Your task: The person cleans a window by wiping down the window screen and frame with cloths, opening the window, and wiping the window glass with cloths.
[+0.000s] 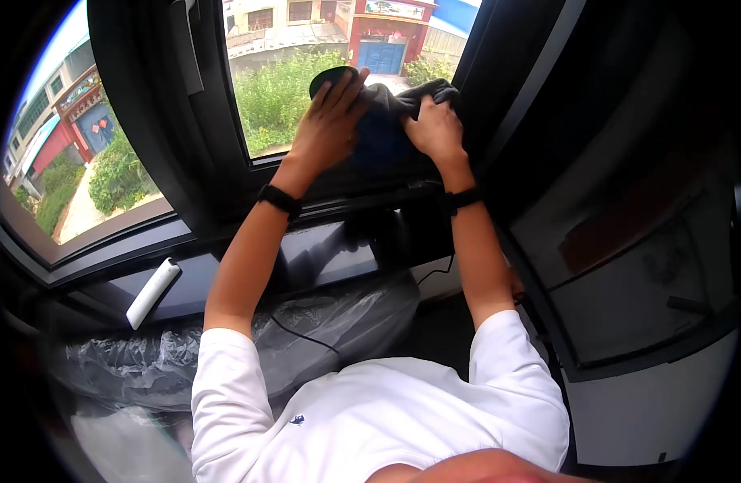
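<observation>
My left hand (329,121) is spread over a round black object (332,80) in front of the window pane (286,80), its fingers apart and pointing up. Beside it, my right hand (436,127) grips a dark grey cloth (423,95) near the right side of the window frame. The cloth stretches from the right hand towards the left one, and a dark blue part hangs between them. What lies under the left palm is hidden. Each wrist wears a black band.
A white elongated object (153,293) rests on the dark glossy sill (197,282) at the left. Clear plastic wrapping (338,322) lies below, with a black cable across it. A dark framed panel (644,274) stands at the right. Another window is at the far left.
</observation>
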The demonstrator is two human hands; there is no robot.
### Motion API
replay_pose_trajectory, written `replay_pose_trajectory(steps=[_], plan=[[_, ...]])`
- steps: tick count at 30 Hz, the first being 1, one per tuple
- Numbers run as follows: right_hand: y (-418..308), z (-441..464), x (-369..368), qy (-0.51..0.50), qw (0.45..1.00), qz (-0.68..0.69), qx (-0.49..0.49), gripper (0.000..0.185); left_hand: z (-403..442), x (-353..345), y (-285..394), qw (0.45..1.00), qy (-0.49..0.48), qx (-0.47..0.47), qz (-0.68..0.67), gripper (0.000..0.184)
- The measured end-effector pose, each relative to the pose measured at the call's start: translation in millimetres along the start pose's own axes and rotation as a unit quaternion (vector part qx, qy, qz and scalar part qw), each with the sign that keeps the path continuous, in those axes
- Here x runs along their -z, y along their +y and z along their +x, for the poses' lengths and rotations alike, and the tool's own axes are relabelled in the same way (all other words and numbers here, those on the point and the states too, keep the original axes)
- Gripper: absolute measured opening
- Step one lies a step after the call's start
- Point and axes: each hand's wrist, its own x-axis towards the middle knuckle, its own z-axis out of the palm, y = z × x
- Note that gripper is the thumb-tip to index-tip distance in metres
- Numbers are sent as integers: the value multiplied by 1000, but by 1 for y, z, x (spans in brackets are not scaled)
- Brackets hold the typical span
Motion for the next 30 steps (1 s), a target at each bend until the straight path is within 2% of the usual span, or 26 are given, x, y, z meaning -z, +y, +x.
replay_pose_trajectory(steps=[3, 4, 5, 6, 8, 11, 12, 14, 16, 17, 18, 20, 22, 24, 26, 30], plan=[[6, 1, -1, 6, 999, -29, 40, 63, -8, 12, 0, 994, 36, 32, -93, 41], [8, 7, 6, 63, 996, -36, 53, 63, 0, 15, 3, 988, 126, 47, -77, 43], [6, 16, 16, 122, 989, -41, 68, 64, 12, 19, 0, 980, 176, 56, -69, 45], [9, 30, 27, 237, 966, -31, 95, 69, 24, 22, -1, 971, 222, 66, -59, 47], [15, 81, 50, 260, 960, 30, 100, 74, 49, 26, -3, 968, 238, 42, -66, 57], [-1, 96, 83, 285, 955, -46, 71, 79, 84, 15, 3, 953, 265, 67, -132, 74], [-1, 93, 83, 284, 955, -55, 71, 79, 86, 10, 9, 951, 268, 70, -140, 74], [4, 89, 71, 347, 932, -18, 103, 74, 86, -6, 20, 963, 239, 97, -78, 78], [15, 83, 51, 331, 936, 27, 115, 68, 70, -27, 35, 975, 174, 85, -107, 80], [22, 81, 34, 304, 944, 48, 122, 63, 58, -35, 39, 982, 137, 72, -107, 74], [13, 63, 28, 236, 970, 45, 45, 61, 47, -42, 44, 988, 97, 56, -107, 69], [20, 52, 19, 181, 982, 11, 57, 59, 36, -54, 54, 985, 109, 58, -123, 69], [25, 55, 38, 190, 976, -18, 104, 58, 43, -56, 52, 982, 129, 58, -125, 69], [19, 69, 73, 198, 967, -51, 153, 57, 57, -51, 49, 990, 115, 36, -69, 78], [4, 95, 122, 245, 961, -53, 117, 64, 85, -28, 40, 984, 153, 48, -82, 73], [-13, 168, 203, 297, 948, -35, 114, 81, 152, 21, 6, 965, 234, 97, -62, 71]])
